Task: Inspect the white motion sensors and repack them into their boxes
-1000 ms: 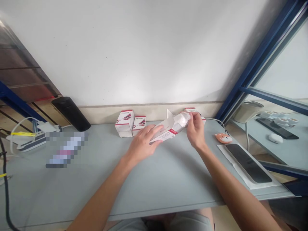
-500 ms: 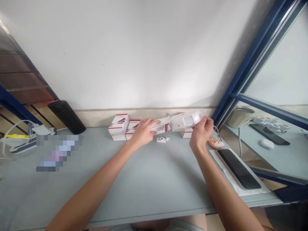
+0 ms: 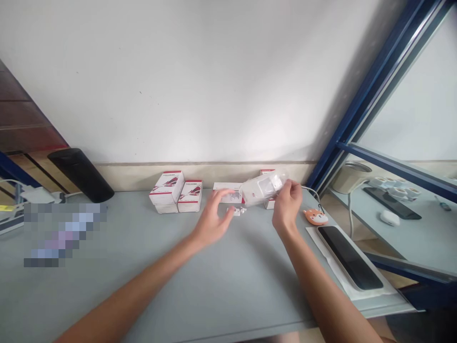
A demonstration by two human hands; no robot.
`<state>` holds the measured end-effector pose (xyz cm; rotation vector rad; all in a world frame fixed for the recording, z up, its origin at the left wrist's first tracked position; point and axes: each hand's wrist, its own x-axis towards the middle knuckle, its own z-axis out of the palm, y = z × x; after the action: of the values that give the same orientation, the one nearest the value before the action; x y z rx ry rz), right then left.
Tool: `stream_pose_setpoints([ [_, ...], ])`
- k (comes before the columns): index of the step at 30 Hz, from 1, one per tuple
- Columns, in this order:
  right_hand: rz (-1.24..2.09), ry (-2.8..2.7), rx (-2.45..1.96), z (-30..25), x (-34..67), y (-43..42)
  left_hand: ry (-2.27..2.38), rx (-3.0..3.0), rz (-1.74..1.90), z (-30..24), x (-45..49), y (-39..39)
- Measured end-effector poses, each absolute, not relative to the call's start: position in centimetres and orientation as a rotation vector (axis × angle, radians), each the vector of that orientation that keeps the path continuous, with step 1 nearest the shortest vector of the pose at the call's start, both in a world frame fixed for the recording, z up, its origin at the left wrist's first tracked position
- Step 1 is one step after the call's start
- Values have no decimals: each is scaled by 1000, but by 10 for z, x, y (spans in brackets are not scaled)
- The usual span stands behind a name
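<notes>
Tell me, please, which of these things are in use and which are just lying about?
In use:
- right hand holding the bagged white device
- left hand, open, beside the small white parts
- flat box

Lying about:
- stacked boxes
- black cylinder
- phone
- orange fox-shaped item

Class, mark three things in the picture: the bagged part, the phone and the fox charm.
bagged part (image 3: pixel 260 188): head view, middle of the bag.
phone (image 3: pixel 350 257): head view, centre of the screen.
fox charm (image 3: pixel 315 217): head view, its face.
</notes>
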<state>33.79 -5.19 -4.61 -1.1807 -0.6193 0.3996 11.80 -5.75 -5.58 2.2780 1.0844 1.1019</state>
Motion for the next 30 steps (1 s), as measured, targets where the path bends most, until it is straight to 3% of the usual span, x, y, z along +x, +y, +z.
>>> stream_pose_setpoints([
  [4, 653, -832, -1163, -46, 313, -63, 708, 1166, 831, -71, 108, -102],
  [9, 835, -1232, -1077, -37, 286, -87, 669, 660, 852, -87, 99, -108],
  [16, 413, -1181, -1011, -23, 283, -105, 399, 495, 724, -76, 95, -109],
  [22, 302, -913, -954, -13, 294, -92, 502, 520, 698, -82, 91, -105],
  [30, 715, -704, -930, -1, 298, -20, 492, 647, 657, -77, 88, -108],
])
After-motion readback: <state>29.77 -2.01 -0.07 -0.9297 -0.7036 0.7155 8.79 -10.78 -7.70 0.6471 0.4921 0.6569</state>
